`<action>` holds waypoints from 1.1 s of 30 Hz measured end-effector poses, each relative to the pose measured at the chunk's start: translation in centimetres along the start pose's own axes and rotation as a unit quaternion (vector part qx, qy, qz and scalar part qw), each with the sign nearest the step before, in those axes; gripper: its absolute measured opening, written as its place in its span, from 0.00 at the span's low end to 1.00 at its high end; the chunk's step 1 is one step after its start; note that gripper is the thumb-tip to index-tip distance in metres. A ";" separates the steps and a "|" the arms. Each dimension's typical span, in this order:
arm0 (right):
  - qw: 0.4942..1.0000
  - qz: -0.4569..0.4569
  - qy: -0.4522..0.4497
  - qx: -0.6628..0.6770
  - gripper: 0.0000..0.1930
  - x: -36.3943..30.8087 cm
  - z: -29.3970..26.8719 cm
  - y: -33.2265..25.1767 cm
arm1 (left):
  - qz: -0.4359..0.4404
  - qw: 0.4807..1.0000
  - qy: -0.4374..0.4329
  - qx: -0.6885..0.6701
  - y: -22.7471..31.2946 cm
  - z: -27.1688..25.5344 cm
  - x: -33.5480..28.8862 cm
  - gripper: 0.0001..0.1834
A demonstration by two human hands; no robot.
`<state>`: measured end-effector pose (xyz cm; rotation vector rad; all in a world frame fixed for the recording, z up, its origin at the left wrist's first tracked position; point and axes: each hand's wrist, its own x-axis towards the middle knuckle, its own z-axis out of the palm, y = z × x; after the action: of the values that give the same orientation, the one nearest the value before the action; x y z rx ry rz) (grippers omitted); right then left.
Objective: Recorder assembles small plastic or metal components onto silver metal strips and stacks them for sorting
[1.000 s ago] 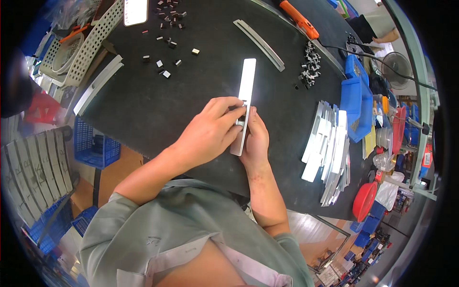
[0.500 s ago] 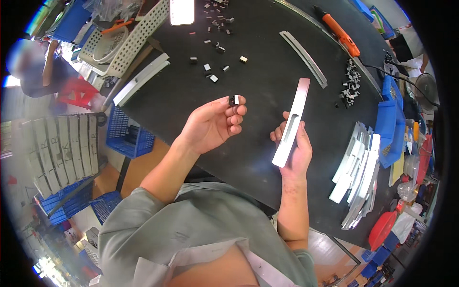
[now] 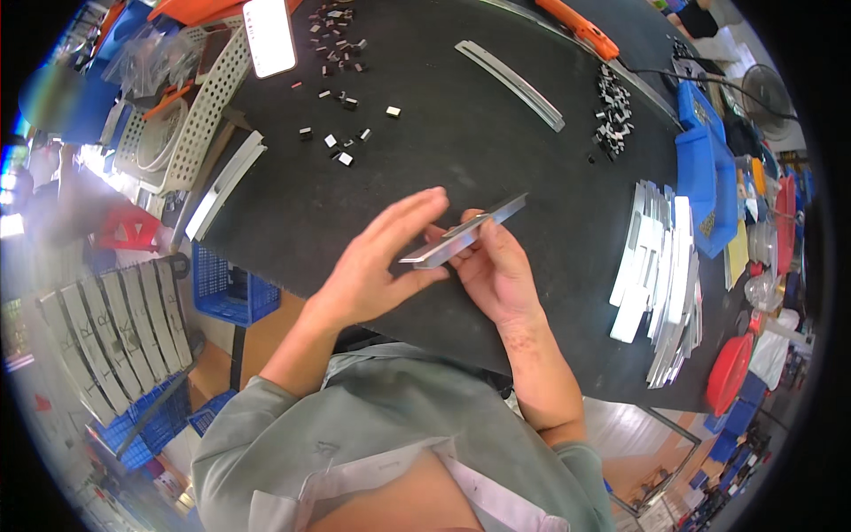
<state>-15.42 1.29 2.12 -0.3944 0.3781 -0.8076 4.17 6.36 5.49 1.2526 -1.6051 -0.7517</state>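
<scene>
My right hand (image 3: 501, 275) grips a slim silver metal strip (image 3: 474, 232), thumb along its upper side and fingers beneath. The strip is turned nearly edge-on and slants from lower left to upper right. At its near end is my left hand (image 3: 368, 257), fingers stretched above the strip and thumb apart from them below. No small black part shows in the left hand; whether one sits behind the fingers or at the strip is hidden. Small black-and-white parts (image 3: 344, 159) lie scattered on the dark table (image 3: 399, 177) beyond my left hand.
Silver strips are stacked at right (image 3: 660, 266), beside blue bins (image 3: 709, 191). Another strip (image 3: 511, 84) lies at the far side, near a black parts pile (image 3: 613, 111) and an orange corded tool (image 3: 581, 28). At left are a phone (image 3: 269, 37), perforated basket (image 3: 204, 106) and strip (image 3: 226, 184).
My hands have come together. The strip has swung from upright, face showing, to slanted and edge-on. The small black part pinched in my left hand is out of sight, and those fingers have straightened.
</scene>
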 end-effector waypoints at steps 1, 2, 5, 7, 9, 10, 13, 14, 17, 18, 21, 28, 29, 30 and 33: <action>1.000 0.009 -0.005 -0.010 0.16 0.0 -0.1 0.4 | 0.018 0.999 -0.013 -0.040 0.2 0.7 0.1 0.34; 1.000 0.014 0.000 -0.019 0.16 -0.2 0.1 0.8 | 0.069 0.998 0.010 -0.008 0.1 1.4 0.4 0.30; 1.000 0.011 0.010 0.000 0.18 -0.2 0.6 1.4 | 0.005 0.993 0.021 -0.115 0.0 2.0 1.0 0.27; 0.993 0.043 -0.095 -0.049 0.19 0.0 0.4 1.1 | 0.031 0.991 0.121 -0.050 3.0 0.2 2.9 0.14; 0.975 0.100 -0.126 -0.154 0.21 0.1 0.5 0.3 | 0.064 0.981 0.138 -0.122 6.2 -2.6 4.9 0.12; 0.970 0.113 -0.132 -0.170 0.18 -0.2 0.6 0.3 | 0.129 0.956 0.250 -0.081 7.6 -4.2 5.4 0.13; 0.954 0.158 -0.151 -0.203 0.16 0.1 0.9 0.9 | 0.083 0.954 0.258 0.131 7.1 -3.8 6.3 0.16; 0.952 0.167 -0.136 -0.217 0.15 0.3 0.9 0.8 | -0.026 0.944 0.148 0.293 5.5 -2.7 6.7 0.16; 0.943 0.151 -0.146 -0.259 0.15 0.4 0.3 0.7 | 0.051 0.983 0.118 0.129 -2.0 0.5 7.6 0.15; 0.941 0.180 -0.143 -0.247 0.15 -1.1 0.8 1.3 | 0.064 0.977 0.199 0.042 -1.3 0.5 6.5 0.14; 0.956 0.147 -0.119 -0.225 0.15 0.2 0.3 0.6 | 0.022 0.973 0.231 -0.003 0.0 0.5 7.5 0.16; 0.970 0.144 -0.056 -0.186 0.15 0.0 0.8 0.5 | -0.107 0.974 0.199 0.007 2.7 -1.6 4.6 0.17; 0.966 0.155 -0.070 -0.192 0.15 0.0 0.8 0.4 | -0.206 0.970 0.126 0.035 3.3 -2.0 4.0 0.17; 0.973 0.131 -0.047 -0.185 0.16 -0.1 0.7 0.3 | -0.225 0.969 0.097 0.044 3.4 -1.7 3.7 0.17; 0.984 0.082 -0.005 -0.160 0.18 -0.3 0.6 0.3 | -0.169 0.981 0.061 0.073 1.5 0.5 2.1 0.18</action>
<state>-15.14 1.76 2.51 -0.6586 0.5262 -0.5837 3.05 4.74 7.31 1.6725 -1.3841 -0.7558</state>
